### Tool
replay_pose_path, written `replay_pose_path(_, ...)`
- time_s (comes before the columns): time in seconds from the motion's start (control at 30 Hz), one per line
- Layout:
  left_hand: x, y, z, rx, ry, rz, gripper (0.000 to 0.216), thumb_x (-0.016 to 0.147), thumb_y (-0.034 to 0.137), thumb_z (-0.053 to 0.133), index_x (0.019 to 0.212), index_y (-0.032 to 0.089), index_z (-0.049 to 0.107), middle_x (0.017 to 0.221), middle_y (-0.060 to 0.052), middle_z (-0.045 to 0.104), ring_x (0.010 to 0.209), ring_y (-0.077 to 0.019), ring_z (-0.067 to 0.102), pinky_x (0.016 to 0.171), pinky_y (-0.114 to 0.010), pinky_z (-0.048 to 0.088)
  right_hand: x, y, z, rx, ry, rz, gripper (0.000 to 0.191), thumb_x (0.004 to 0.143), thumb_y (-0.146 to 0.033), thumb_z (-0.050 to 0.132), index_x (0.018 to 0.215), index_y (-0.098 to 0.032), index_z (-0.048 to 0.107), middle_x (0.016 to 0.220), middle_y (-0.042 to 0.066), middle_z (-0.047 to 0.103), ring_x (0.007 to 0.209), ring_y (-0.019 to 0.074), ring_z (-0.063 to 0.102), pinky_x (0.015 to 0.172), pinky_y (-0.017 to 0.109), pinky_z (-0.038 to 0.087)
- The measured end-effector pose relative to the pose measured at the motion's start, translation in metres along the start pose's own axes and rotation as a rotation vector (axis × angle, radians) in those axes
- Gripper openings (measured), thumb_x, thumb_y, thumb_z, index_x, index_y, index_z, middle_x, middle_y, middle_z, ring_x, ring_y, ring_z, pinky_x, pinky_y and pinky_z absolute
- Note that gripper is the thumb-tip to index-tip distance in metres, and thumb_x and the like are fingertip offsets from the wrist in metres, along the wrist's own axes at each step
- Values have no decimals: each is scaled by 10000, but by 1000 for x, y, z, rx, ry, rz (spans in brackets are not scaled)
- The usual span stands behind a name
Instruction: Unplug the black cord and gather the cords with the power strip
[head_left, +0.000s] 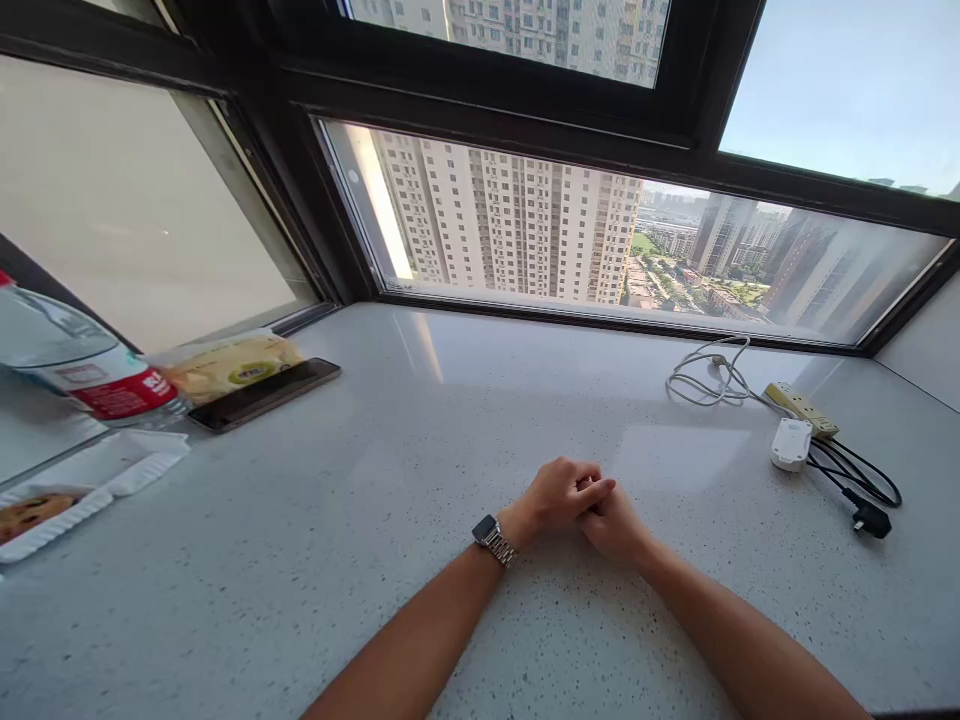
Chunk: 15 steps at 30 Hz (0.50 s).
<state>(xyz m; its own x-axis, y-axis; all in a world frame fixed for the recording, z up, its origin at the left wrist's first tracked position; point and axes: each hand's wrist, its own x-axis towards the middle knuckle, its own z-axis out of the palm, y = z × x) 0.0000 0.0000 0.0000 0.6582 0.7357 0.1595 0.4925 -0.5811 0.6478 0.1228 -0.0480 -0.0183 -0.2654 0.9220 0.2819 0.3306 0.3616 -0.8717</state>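
Observation:
My left hand and my right hand are clasped together over the speckled pale countertop. The left fingers are closed about the right hand, and the left thumb lies across it. Most of the right fingers are hidden inside the clasp. No object shows between the hands. A watch with a metal band is on my left wrist.
To the left are a large water bottle, a packaged food bag, a dark phone and a white tray with a cookie. A power strip, white adapter and black plug lie right. Windows stand behind.

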Motion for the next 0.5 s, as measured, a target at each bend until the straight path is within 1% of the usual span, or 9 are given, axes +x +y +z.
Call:
replay_pose_path(0.07, 1, -3, 0, -26, -3, -17, 592, 844, 643, 309, 588, 148, 510, 538, 19, 464, 524, -99, 376, 505, -227, 229, 0, 1, 1, -27, 2, 8, 101, 674, -190, 449, 580, -183, 413, 529, -33, 388, 498, 86, 332, 444, 193, 236)
replay_pose_path(0.17, 3, -7, -2, -113, 6, -55, 643, 836, 686, 238, 555, 152, 460, 533, 24, 406, 534, -101, 339, 499, -228, 226, 0, -1, -2, -88, 31, 14, 214, 732, -242, 466, 539, -181, 398, 477, -51, 311, 454, 71, 265, 429, 205, 196)
replay_pose_path(0.2, 3, -8, -2, -145, 16, -68, 653, 835, 693, 221, 561, 153, 465, 537, 26, 399, 537, -101, 335, 499, -227, 229, 0, -2, -6, -101, 76, 10, 259, 754, -268, 472, 528, -185, 378, 471, -56, 283, 447, 69, 246, 426, 209, 190)
replay_pose_path(0.27, 4, -8, -4, -185, 31, -88, 663, 837, 696, 214, 601, 151, 510, 535, 34, 381, 529, -99, 323, 499, -224, 236, -1, -5, -21, -126, 239, -15, 358, 796, -330, 478, 511, -198, 306, 472, -62, 234, 444, 67, 216, 424, 215, 191)
replay_pose_path(0.33, 4, -7, -5, -193, 31, -99, 663, 838, 693, 231, 649, 147, 557, 513, 45, 348, 504, -93, 302, 494, -223, 230, -4, -5, -46, -183, 461, -47, 443, 833, -386, 467, 511, -212, 216, 474, -66, 186, 443, 68, 180, 424, 221, 191)
replay_pose_path(0.4, 4, -7, -6, -189, 22, -95, 650, 835, 689, 266, 672, 143, 578, 496, 52, 321, 484, -87, 283, 488, -221, 216, -12, -1, -80, -309, 677, -76, 471, 851, -411, 460, 516, -218, 192, 471, -70, 178, 444, 74, 178, 434, 227, 210)
replay_pose_path(0.43, 3, -7, -7, -184, 21, -92, 641, 833, 685, 283, 667, 141, 577, 492, 54, 312, 479, -85, 274, 484, -220, 207, -18, 4, -99, -400, 762, -74, 459, 854, -413, 462, 513, -218, 223, 467, -67, 211, 447, 80, 209, 450, 230, 243)
replay_pose_path(0.5, 3, -8, -7, -172, 22, -86, 615, 831, 671, 319, 653, 139, 571, 491, 55, 305, 474, -80, 260, 475, -218, 192, -36, 16, -142, -647, 863, -35, 400, 841, -416, 470, 525, -214, 334, 480, -39, 342, 482, 110, 336, 518, 250, 336)
